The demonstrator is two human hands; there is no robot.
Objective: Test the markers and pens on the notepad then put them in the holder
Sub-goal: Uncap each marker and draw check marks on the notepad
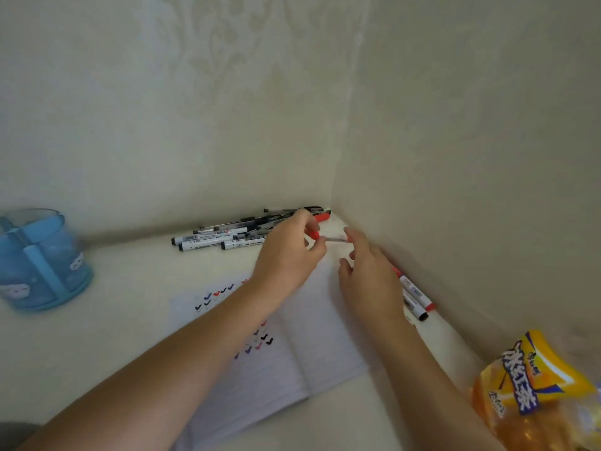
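Two walls: pale patterned wallpaper, meeting in a corner just behind the hands.
Worktop: white, running into that corner and carrying everything else.
Notepad: lies open and flat in the middle of the worktop, under both forearms. Small red, blue and black tick marks dot its left page.
Holder: blue, with a cartoon print and upright dividers. It stands at the far left, well apart from the notepad, and is too blurred to tell what is inside.
Bottle: orange-yellow label, at the lower right by the right-hand wall, blurred.
Left hand: raised over the far edge of the notepad, fingers curled and pinching the red end of the held marker.
Right hand: just beside the left hand, fingers loosely curled, the fingertips closed on the marker's other end.
Loose pile: black-capped markers and pens lying on the worktop along the back wall, just beyond the left hand, with one red-capped marker at the corner end.
Pair of markers: side by side on the worktop against the right-hand wall, partly hidden by the right hand. One has a red cap, the other a black one.
Held marker: slim and blurred, roughly level between the two hands, close to the corner.
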